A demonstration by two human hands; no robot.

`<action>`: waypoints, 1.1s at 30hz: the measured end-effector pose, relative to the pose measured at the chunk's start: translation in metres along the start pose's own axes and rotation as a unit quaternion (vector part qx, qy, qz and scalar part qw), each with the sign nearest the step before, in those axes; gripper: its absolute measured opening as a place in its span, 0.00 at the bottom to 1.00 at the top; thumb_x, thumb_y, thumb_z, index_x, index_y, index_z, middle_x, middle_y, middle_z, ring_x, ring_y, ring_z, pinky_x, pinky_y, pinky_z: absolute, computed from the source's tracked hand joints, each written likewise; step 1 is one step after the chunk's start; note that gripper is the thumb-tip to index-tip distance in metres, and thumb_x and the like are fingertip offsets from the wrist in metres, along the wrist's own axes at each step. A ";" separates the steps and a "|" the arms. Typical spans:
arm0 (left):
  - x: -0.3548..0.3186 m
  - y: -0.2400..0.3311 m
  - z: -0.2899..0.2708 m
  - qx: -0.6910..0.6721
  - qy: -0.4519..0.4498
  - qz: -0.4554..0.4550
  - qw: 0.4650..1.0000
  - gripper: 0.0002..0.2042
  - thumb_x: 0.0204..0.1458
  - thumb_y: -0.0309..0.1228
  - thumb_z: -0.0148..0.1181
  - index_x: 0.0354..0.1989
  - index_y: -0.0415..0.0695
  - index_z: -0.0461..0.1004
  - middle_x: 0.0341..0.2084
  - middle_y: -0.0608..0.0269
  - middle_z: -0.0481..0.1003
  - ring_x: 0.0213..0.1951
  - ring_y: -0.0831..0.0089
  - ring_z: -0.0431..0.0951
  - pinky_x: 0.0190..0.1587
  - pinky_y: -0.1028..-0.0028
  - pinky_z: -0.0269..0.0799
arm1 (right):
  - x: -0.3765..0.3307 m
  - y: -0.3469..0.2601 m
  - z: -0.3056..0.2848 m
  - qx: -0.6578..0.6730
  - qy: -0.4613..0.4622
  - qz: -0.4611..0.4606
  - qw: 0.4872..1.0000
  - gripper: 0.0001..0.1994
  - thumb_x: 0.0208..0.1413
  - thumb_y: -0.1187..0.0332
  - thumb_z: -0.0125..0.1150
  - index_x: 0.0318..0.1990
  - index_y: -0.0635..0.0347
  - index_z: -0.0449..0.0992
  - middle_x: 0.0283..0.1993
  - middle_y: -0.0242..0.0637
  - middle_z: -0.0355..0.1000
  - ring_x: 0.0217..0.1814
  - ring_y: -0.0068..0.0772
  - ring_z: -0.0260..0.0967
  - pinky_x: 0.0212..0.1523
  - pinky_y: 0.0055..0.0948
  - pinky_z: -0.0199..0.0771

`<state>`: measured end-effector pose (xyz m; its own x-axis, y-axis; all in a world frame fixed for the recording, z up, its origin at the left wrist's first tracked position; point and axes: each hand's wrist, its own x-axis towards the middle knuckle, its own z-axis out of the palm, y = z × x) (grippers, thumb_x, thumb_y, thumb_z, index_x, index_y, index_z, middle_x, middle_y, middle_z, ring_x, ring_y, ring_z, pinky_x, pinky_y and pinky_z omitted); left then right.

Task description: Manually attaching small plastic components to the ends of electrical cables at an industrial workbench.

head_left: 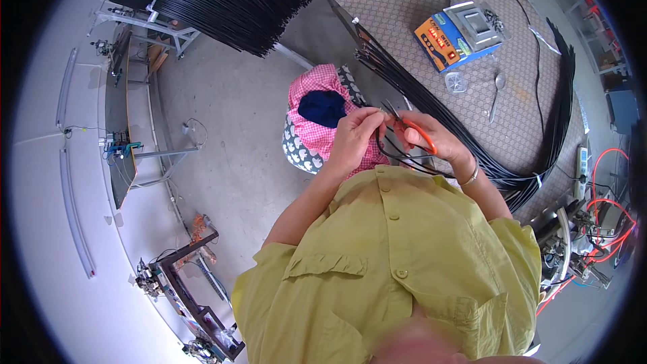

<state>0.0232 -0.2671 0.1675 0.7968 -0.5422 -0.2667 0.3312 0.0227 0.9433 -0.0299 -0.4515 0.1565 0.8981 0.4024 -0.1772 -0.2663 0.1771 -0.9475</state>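
My right hand (441, 138) grips a pair of scissors (426, 136) with orange handles, the dark blades pointing up and to the left. Close beside it, my left hand (358, 133) is closed in a pinch around the end of a thin black cable (397, 154). What exactly lies between the fingertips is too small to make out. Loops of the cable hang below both hands, in front of my shirt. Under and beyond my left hand is a pink checked cloth (317, 81) with a dark blue piece of fabric (321, 108) on it.
A patterned table (397, 0) carries a long bundle of black cables (465, 135), a blue and orange box (458, 37), a clear plastic dish (455, 82) and a spoon (497, 98). More black cables (229, 0) hang from a rack at the far left. Machinery with orange hoses (610, 202) stands right.
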 end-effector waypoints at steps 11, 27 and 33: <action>0.003 0.007 0.001 -0.004 -0.042 -0.049 0.998 0.11 0.50 0.28 0.48 0.29 0.31 0.72 0.20 0.65 0.69 0.24 0.80 0.66 0.27 0.82 0.62 | 0.007 -0.001 -0.011 -0.121 -0.039 -0.026 0.992 0.25 0.45 0.50 0.60 0.43 0.62 0.71 0.29 0.31 0.67 0.33 0.18 0.58 0.36 0.20 0.61; 0.009 0.004 -0.002 -0.006 -0.036 -0.044 0.998 0.10 0.50 0.29 0.49 0.30 0.34 0.72 0.18 0.66 0.69 0.21 0.82 0.67 0.24 0.83 0.61 | 0.012 -0.004 -0.013 -0.250 0.060 -0.056 0.965 0.14 0.42 0.65 0.65 0.36 0.63 0.74 0.20 0.34 0.66 0.22 0.17 0.56 0.24 0.21 0.61; 0.008 0.003 -0.008 -0.038 -0.024 -0.046 0.998 0.10 0.53 0.28 0.50 0.37 0.32 0.70 0.28 0.62 0.71 0.31 0.76 0.71 0.36 0.79 0.68 | 0.049 0.050 -0.071 -0.414 0.277 0.031 0.866 0.20 0.38 0.63 0.66 0.38 0.63 0.69 0.25 0.42 0.70 0.27 0.36 0.68 0.29 0.31 0.68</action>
<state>0.0341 -0.2647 0.1666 0.7367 -0.5847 -0.3397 0.4405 0.0338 0.8971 0.0259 -0.4863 0.0821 0.9821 -0.1464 -0.1182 -0.1845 -0.6276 -0.7564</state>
